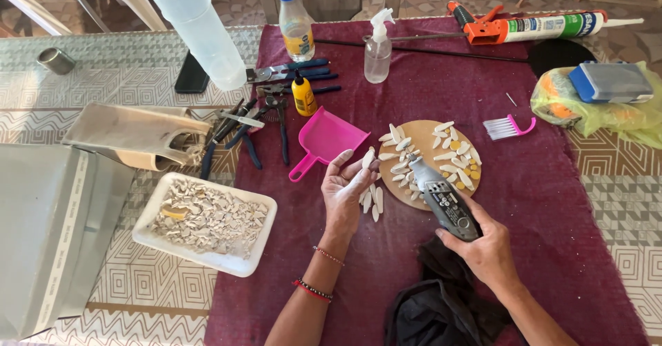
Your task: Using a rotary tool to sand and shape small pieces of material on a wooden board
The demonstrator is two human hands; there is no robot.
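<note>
My left hand point(347, 189) pinches a small white shell-like piece point(368, 158) between thumb and fingers, just left of a round wooden disc point(422, 201). Several white oval pieces point(449, 154) lie on the disc, and a few more lie on the maroon cloth beside my palm. My right hand point(485, 244) grips a grey and black rotary tool point(445, 204), whose tip points up-left over the disc toward the held piece.
A white tray of broken shell bits point(207, 220) sits at left. A pink dustpan point(324, 140), pliers and cutters point(265, 115), a spray bottle point(377, 49), a caulking gun point(531, 27), a pink brush point(509, 127) and a black cloth point(441, 301) surround the work spot.
</note>
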